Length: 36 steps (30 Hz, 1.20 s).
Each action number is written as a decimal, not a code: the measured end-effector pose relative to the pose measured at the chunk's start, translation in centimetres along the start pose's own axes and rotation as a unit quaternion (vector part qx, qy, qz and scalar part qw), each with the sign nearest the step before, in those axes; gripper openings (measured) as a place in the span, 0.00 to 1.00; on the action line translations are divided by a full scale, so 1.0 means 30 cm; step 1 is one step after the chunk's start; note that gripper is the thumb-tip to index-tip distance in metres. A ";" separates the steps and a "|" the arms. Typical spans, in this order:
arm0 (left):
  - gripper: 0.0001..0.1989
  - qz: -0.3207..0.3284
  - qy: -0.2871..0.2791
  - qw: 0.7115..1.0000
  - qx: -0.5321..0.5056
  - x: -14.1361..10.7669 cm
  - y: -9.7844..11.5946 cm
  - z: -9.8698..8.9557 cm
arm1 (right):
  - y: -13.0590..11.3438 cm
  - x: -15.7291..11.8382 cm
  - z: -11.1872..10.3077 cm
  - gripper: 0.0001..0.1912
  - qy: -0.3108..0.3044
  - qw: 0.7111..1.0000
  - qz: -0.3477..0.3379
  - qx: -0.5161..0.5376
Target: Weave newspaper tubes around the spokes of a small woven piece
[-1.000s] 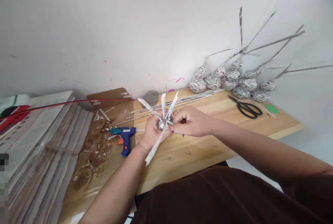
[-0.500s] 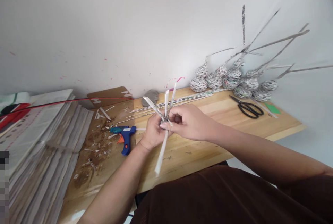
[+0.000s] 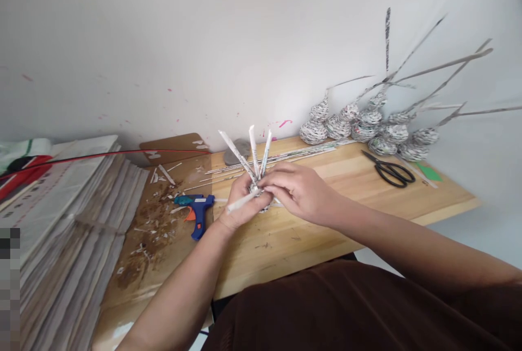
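A small woven paper piece point(image 3: 266, 207) is partly hidden between my two hands, above the wooden table. Several rolled paper sticks rise from it and fan out, and another paper stick point(image 3: 243, 201) lies across the back of my left hand, pointing down and left. My left hand point(image 3: 241, 205) is wrapped round the piece from the left. From the right, my right hand point(image 3: 294, 190) pinches at the base of the sticks, its fingertips pressed against the paper.
A blue glue gun point(image 3: 199, 215) lies left of my hands, near paper scraps. Bundled newspapers point(image 3: 81, 231) stand at the far left. Behind are long paper sticks point(image 3: 293, 153) and a grey stone-like disc point(image 3: 236, 152). Black scissors point(image 3: 389, 170) and gourd-shaped paper weavings point(image 3: 369, 118) are at right.
The stick that pointed down toward the table edge has swung left and up over my left hand. My right fingers have shifted at the stick bases, and the upright sticks now lean differently.
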<state>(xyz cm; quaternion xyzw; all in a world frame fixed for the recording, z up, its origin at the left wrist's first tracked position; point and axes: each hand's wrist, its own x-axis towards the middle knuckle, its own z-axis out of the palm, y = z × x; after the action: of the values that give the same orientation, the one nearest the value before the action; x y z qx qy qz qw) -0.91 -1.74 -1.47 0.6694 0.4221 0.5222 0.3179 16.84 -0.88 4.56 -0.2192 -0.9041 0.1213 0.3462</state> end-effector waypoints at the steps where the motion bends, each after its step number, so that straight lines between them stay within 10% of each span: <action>1: 0.09 -0.006 -0.003 1.000 -0.004 0.000 0.000 -0.001 | -0.003 0.002 -0.006 0.11 -0.016 1.000 -0.003 0.004; 10: 0.06 0.004 -0.009 1.000 0.001 0.004 0.002 -0.002 | -0.016 0.006 -0.032 0.08 -0.003 0.994 0.100 0.043; 36: 0.05 -0.030 -0.044 0.999 -0.011 0.010 0.014 -0.005 | 0.021 -0.023 0.043 0.09 0.077 0.996 0.013 -0.049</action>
<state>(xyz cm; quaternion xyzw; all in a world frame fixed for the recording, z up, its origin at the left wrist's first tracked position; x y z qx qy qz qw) -0.94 -1.66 -0.94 0.6754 0.4212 0.4871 0.3594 16.63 -0.75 2.98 -0.2562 -0.8768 0.0636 0.4018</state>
